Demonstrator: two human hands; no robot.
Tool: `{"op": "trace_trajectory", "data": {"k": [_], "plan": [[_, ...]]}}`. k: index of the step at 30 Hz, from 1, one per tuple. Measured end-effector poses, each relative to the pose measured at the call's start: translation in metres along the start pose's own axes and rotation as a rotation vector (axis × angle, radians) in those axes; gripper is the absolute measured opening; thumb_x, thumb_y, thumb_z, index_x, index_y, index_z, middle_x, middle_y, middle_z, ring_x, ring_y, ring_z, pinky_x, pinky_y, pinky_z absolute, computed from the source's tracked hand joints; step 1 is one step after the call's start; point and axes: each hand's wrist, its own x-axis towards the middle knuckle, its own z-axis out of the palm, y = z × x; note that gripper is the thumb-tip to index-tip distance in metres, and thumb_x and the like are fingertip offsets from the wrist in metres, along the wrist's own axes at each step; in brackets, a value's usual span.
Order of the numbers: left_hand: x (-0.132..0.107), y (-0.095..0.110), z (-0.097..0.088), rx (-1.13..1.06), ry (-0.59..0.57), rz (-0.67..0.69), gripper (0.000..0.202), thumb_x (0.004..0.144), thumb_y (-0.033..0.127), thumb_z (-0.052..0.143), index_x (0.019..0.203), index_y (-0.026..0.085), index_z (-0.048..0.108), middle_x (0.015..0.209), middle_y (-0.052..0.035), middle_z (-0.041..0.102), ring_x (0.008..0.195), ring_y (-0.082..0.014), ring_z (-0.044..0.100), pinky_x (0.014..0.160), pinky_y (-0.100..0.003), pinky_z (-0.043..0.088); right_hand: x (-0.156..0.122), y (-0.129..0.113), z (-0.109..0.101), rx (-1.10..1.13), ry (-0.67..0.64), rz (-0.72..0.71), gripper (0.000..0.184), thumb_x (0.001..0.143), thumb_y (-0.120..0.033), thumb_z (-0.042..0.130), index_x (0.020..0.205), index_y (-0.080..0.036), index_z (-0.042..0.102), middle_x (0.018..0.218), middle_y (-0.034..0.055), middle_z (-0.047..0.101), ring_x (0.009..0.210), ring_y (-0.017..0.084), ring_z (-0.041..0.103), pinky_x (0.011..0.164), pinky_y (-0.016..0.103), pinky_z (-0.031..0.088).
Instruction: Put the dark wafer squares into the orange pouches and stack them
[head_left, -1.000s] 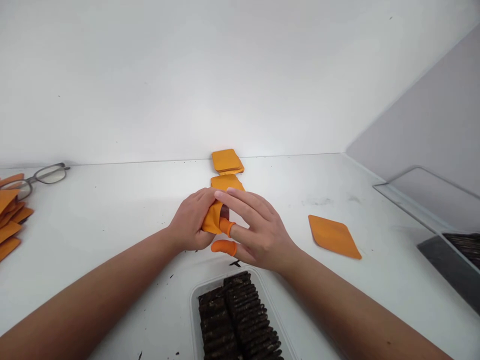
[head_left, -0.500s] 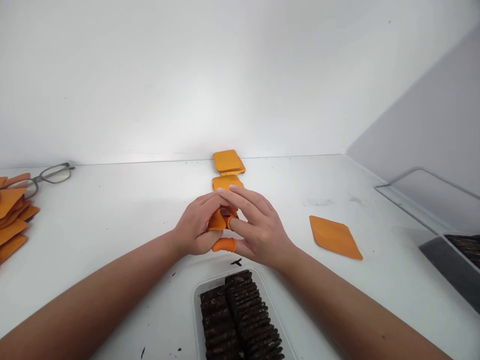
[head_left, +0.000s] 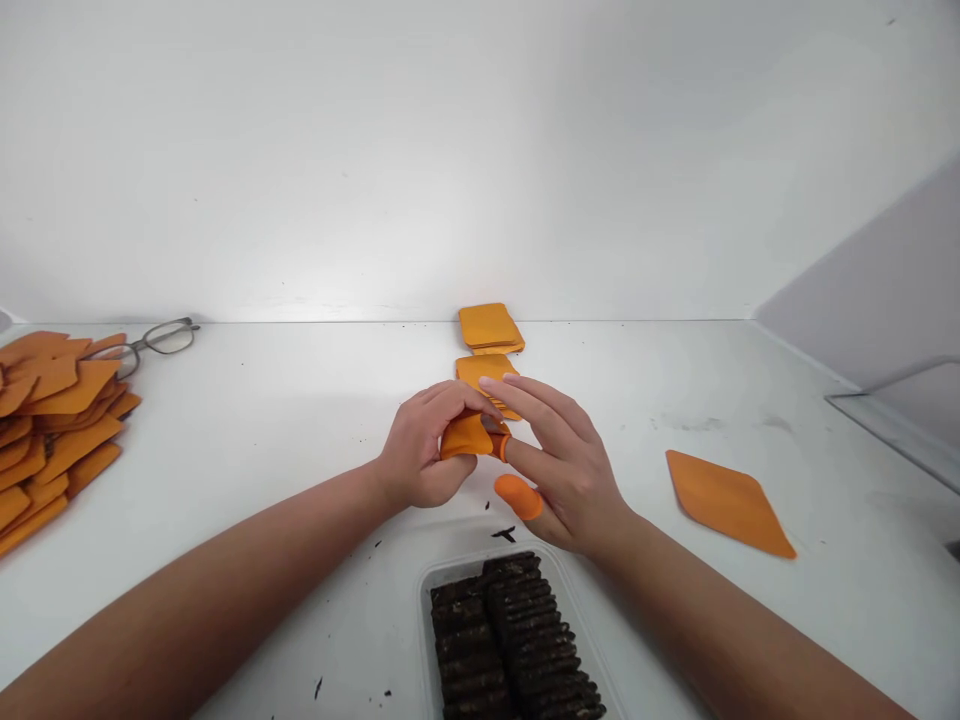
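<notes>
My left hand (head_left: 420, 455) is closed around a small orange pouch (head_left: 465, 437), pinching it at mid-table. My right hand (head_left: 562, 460) meets it from the right, its index finger, capped in an orange finger cot, pressed at the pouch's opening; the thumb wears another orange cot (head_left: 517, 496). The other right fingers are stretched out over the pouch. Just behind the hands lie an orange pouch (head_left: 480, 368) and a small stack of them (head_left: 489, 327). A clear plastic tray (head_left: 431, 585) of dark brown biscuits (head_left: 510, 640) sits right below my hands.
A heap of orange pouches (head_left: 52, 420) lies at the left edge, with a pair of glasses (head_left: 150, 342) behind it. One flat orange pouch (head_left: 727, 500) lies to the right. A clear container's edge (head_left: 892, 420) shows at far right. Dark crumbs dot the white tabletop.
The view has shifted left, so everything sits further right in frame. The pouch in my left hand has been bunched up shorter, and my right thumb has lifted away from it.
</notes>
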Motion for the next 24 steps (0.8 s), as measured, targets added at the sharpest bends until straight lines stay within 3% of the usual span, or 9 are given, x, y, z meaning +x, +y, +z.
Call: {"op": "trace_trajectory", "data": {"k": [7,11,17,20,24], "plan": [[0.002,0.003,-0.001,0.063,0.079,-0.01,0.037,0.061,0.009,0.047,0.094,0.021,0.061,0.086,-0.0012,0.071,0.076,-0.0176,0.064,0.073,-0.034,0.051,0.001,0.001,-0.003,0.076,0.0,0.041,0.053,0.109,-0.044,0.025,0.103,-0.014,0.068,0.147,0.0155,0.053,0.137,0.032,0.048,0.106,0.049,0.048],[0.002,0.001,-0.001,0.108,0.112,0.0,0.038,0.06,0.01,0.047,0.094,0.021,0.06,0.086,-0.0013,0.069,0.075,-0.0182,0.063,0.071,-0.035,0.05,0.001,0.003,-0.005,0.113,-0.005,0.07,0.055,0.109,-0.043,0.023,0.102,-0.015,0.07,0.148,0.0142,0.052,0.135,0.031,0.05,0.109,0.051,0.046],[0.004,-0.005,-0.003,0.231,0.187,-0.03,0.042,0.068,0.008,0.052,0.108,0.022,0.054,0.095,-0.0044,0.067,0.082,-0.0208,0.058,0.077,-0.039,0.047,0.005,0.001,-0.008,0.125,-0.033,0.136,0.052,0.108,-0.049,0.026,0.108,-0.021,0.069,0.148,0.0122,0.051,0.133,0.031,0.051,0.107,0.055,0.047],[0.004,-0.006,-0.002,0.267,0.171,0.001,0.041,0.069,0.01,0.053,0.109,0.022,0.052,0.096,-0.0048,0.066,0.083,-0.0211,0.057,0.077,-0.039,0.046,0.006,0.002,-0.008,0.129,-0.08,0.16,0.048,0.108,-0.048,0.029,0.104,-0.02,0.069,0.149,0.013,0.05,0.134,0.031,0.049,0.107,0.056,0.046],[0.002,-0.008,0.003,0.266,0.056,0.109,0.038,0.064,0.018,0.052,0.102,0.023,0.052,0.091,-0.0034,0.066,0.08,-0.0207,0.058,0.075,-0.038,0.047,0.008,0.002,-0.006,0.175,-0.187,0.147,0.056,0.107,-0.054,0.029,0.089,-0.018,0.068,0.144,0.0144,0.054,0.137,0.03,0.048,0.109,0.054,0.046]]}}
